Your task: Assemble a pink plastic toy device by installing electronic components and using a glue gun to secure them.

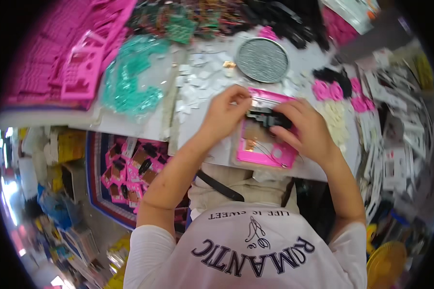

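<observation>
A pink plastic casing point(259, 157) lies face down in front of me, its inside showing a brownish board and thin wires near the lower end. My right hand point(307, 126) curls over its right side, gripping a black plastic part point(262, 117) that lies across the casing's upper half. At the casing's upper left edge, my left hand point(225, 111) has thumb and forefinger pinched together. Whatever those fingertips hold is too small to make out. Beyond the casing stands a round tin point(262, 59) with a grey, streaky surface.
Small white pieces point(197, 79) are scattered left of the tin. Bagged green parts point(132, 77) and stacked pink casings point(82, 72) lie further left. A bin of pink assemblies point(135, 168) sits below. Pink rings point(329, 90), cream pieces point(336, 120) and white frames point(378, 120) are at right.
</observation>
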`<state>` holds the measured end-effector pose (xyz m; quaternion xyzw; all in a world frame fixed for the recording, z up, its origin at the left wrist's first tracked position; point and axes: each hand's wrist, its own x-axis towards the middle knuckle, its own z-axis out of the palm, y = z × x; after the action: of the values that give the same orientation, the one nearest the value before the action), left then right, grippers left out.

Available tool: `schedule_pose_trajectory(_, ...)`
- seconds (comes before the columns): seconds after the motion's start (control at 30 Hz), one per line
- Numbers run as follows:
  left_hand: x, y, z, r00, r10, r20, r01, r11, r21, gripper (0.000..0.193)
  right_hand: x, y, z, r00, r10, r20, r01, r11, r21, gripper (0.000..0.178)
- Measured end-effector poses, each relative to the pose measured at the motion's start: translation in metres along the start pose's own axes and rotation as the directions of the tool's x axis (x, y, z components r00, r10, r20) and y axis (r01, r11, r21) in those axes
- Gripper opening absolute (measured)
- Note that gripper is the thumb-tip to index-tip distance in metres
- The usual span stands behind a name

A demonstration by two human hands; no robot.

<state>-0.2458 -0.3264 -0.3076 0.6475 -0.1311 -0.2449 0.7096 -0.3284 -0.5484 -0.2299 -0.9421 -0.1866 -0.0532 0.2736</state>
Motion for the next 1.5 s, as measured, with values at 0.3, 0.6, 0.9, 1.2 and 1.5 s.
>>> schedule_pose_trajectory(0.3, 0.019, -0.006, 0.015, 0.756, 0.643, 0.126, -0.629, 0.659, 0.413, 0.014, -0.025, 0.014, 0.005, 0.994, 0.043, 0.097, -0.070, 0.954, 0.291, 0.038)
schedule_pose_trajectory(0.6, 0.034, -0.011, 0.035, 0.806, 0.584, 0.097, -0.587, 0.764, 0.269, 0.013, -0.043, 0.046, 0.009, 0.965, 0.252, 0.067, -0.256, 0.867, 0.427, 0.035)
schedule_pose_trajectory(0.9, 0.028, 0.023, 0.008, 0.905, 0.329, 0.270, -0.421, 0.782, 0.460, 0.014, -0.032, 0.009, 0.016, 0.988, 0.124, -0.089, -0.116, 0.990, 0.083, 0.047)
schedule_pose_trajectory(1.2, 0.031, 0.048, 0.003, 0.793, 0.298, 0.531, -0.581, 0.634, 0.511, 0.010, -0.043, 0.011, 0.022, 0.988, 0.063, -0.139, -0.065, 0.998, -0.010, 0.056)
schedule_pose_trajectory(1.5, 0.039, 0.055, 0.004, 0.703, 0.287, 0.650, -0.689, 0.502, 0.523, 0.010, -0.036, 0.015, 0.019, 0.995, 0.046, -0.090, -0.044, 0.999, 0.020, 0.058)
